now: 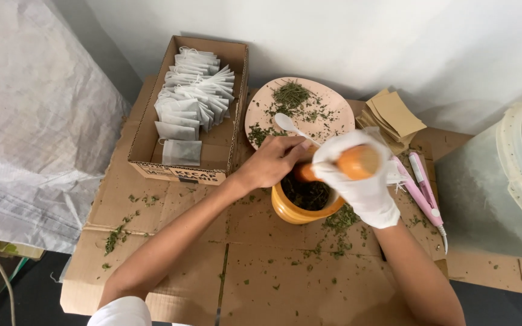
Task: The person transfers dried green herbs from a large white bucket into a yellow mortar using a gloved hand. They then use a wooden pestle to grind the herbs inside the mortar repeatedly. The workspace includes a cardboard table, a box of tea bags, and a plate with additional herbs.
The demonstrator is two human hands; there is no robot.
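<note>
A yellow-orange mortar [288, 209] with dark green crushed leaves inside sits on flattened cardboard [255, 284]. My right hand [360, 181], in a white glove, grips an orange wooden pestle [357, 162] whose lower end dips into the mortar. My left hand [273, 162] is bare and rests on the mortar's far rim, fingers curled against it beside the pestle. Behind them lies a round pinkish plate [333, 99] strewn with dried green herbs, with a white plastic spoon [288, 124] on it.
An open cardboard box [146, 145] at the back left holds several white tea bags. Brown paper sachets [394, 115] and a pink handheld sealer [421, 187] lie at the right. A translucent tub [502, 181] with herbs stands far right; a white sack [31, 121] fills the left.
</note>
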